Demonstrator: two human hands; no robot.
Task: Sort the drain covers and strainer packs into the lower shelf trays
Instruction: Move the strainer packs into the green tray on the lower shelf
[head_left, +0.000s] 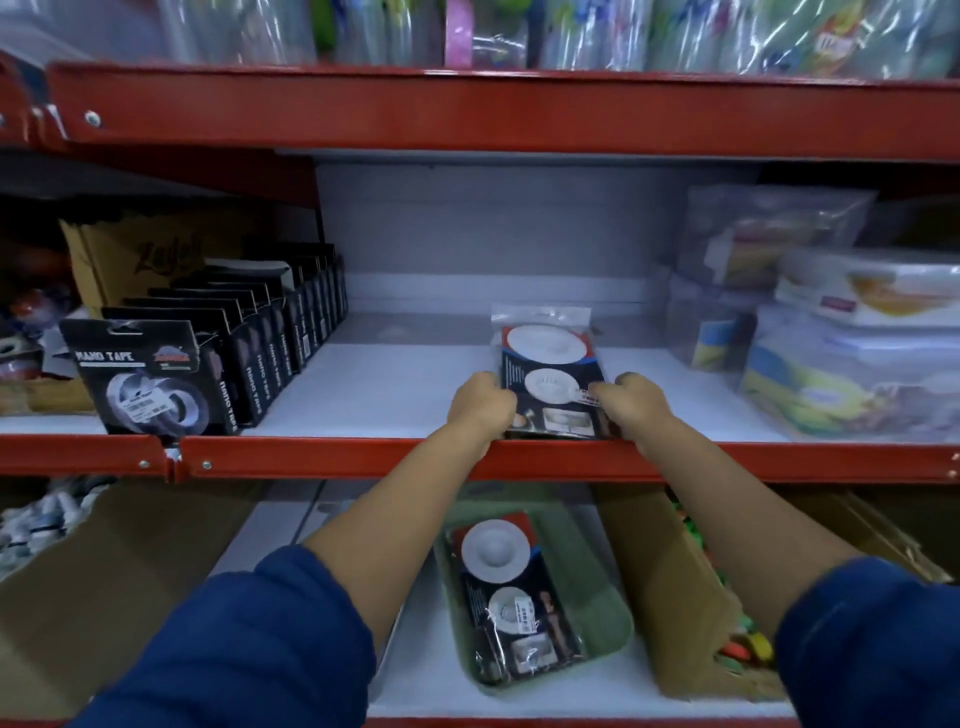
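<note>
Both hands are on one strainer pack (551, 374) that stands on the middle shelf (395, 395), close to its red front edge. The left hand (480, 402) is closed on the left side of the pack, and the right hand (631, 402) is closed on its right side. The pack leans a little backward; its clear bag shows two white round strainers on a dark card.

Under it, on the lower shelf (441, 691), a green tray (602, 613) lies flat. Inside the tray there is a second pack (511, 597) of the same kind, lying face up. A brown carton (670, 587) stands just beside the tray on the right, and another carton (119, 582) is well apart on the left.

On the middle shelf, at the left, a row of black tape boxes (208, 353) stands one behind another. At the right, clear food boxes (852, 358) are stacked. The space of the shelf around the held pack is bare white.

Both arms have blue sleeves (260, 649).
</note>
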